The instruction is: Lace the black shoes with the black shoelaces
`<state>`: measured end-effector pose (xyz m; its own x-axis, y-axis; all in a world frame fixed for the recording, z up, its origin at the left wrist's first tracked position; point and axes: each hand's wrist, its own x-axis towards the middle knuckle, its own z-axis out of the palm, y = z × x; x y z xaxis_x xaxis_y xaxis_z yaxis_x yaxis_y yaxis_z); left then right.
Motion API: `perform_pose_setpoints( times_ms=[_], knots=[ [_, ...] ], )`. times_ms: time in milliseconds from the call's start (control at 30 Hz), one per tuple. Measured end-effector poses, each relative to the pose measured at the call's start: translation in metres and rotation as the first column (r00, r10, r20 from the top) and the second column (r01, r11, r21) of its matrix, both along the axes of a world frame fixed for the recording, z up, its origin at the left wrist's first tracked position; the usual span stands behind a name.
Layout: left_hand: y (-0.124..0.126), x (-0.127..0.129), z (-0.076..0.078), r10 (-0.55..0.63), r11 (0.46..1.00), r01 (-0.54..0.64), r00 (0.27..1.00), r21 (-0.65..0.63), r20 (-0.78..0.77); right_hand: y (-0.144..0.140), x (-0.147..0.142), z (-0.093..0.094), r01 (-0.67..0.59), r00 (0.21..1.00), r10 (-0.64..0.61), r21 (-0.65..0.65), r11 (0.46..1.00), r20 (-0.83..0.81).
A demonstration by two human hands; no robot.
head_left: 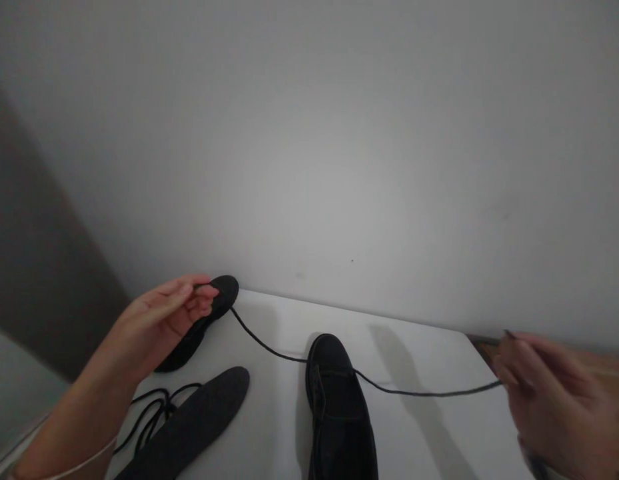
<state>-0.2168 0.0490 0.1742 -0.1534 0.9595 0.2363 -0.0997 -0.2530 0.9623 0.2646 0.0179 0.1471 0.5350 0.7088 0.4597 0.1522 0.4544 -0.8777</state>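
A black shoe stands on the white tabletop, its toe toward the wall. One thin black shoelace runs out from both sides of its front eyelets. My right hand, somewhat blurred, pinches the lace on the right, and a short dark tip sticks up above the fingers. On the left, my left hand has its fingers closed on the lace's other length; that stretch blends into the dark shoe behind. This second black shoe is partly hidden by my left hand.
A dark grey insole lies on the white tabletop between the shoes. Beside it is another black lace, loosely bundled. A pale wall rises behind the table, and brown wooden floor shows past the right edge.
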Motion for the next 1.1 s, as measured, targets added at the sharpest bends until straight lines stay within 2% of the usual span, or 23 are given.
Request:
perform_pose_setpoints(
  times_ms=[100,167,233,300,367,433,533,733,833,967,1033,1100],
  knots=[
    [-0.007,0.028,-0.012,-0.160,0.987,0.158,0.983,0.026,0.093,0.014,-0.035,-0.017,-0.217,0.972,0.228,-0.155,0.964,0.060],
    [-0.009,0.045,-0.024,-0.173,0.985,0.173,0.985,0.019,0.010,0.015,-0.057,-0.028,-0.375,0.905,0.415,-0.284,0.882,0.094],
    [-0.007,0.059,-0.034,-0.074,0.997,0.077,0.979,0.010,-0.191,0.014,-0.074,-0.037,-0.498,0.818,0.568,-0.384,0.777,0.089],
    [-0.004,0.070,-0.042,0.036,0.999,-0.026,0.924,0.031,-0.381,0.013,-0.086,-0.048,-0.573,0.747,0.662,-0.448,0.686,0.057],
    [-0.001,0.081,-0.048,0.081,0.996,-0.057,0.868,0.064,-0.491,0.012,-0.094,-0.058,-0.609,0.713,0.701,-0.478,0.633,0.020],
    [0.001,0.092,-0.053,0.059,0.996,-0.018,0.844,0.083,-0.533,0.012,-0.097,-0.066,-0.628,0.703,0.712,-0.482,0.611,-0.013],
    [0.005,0.106,-0.061,-0.001,0.996,0.053,0.799,0.069,-0.601,0.013,-0.093,-0.074,-0.645,0.701,0.712,-0.465,0.607,-0.044],
    [0.013,0.113,-0.075,-0.089,0.986,0.159,0.744,0.046,-0.662,0.015,-0.078,-0.077,-0.597,0.738,0.675,-0.461,0.657,0.005],
    [0.007,0.118,-0.067,-0.116,0.981,0.187,0.759,0.044,-0.640,0.015,-0.076,-0.076,-0.557,0.745,0.663,-0.476,0.681,0.077],
    [-0.006,0.138,-0.034,-0.188,0.952,0.294,0.789,0.090,-0.585,0.009,-0.091,-0.060,-0.499,0.777,0.606,-0.416,0.760,0.174],
    [-0.012,0.153,-0.012,-0.198,0.915,0.363,0.787,0.178,-0.584,0.003,-0.107,-0.044,-0.573,0.742,0.651,-0.352,0.740,0.160],
    [-0.016,0.167,0.007,-0.174,0.845,0.421,0.800,0.329,-0.575,-0.002,-0.123,-0.024,-0.710,0.670,0.741,-0.255,0.657,0.045]
  ],
)
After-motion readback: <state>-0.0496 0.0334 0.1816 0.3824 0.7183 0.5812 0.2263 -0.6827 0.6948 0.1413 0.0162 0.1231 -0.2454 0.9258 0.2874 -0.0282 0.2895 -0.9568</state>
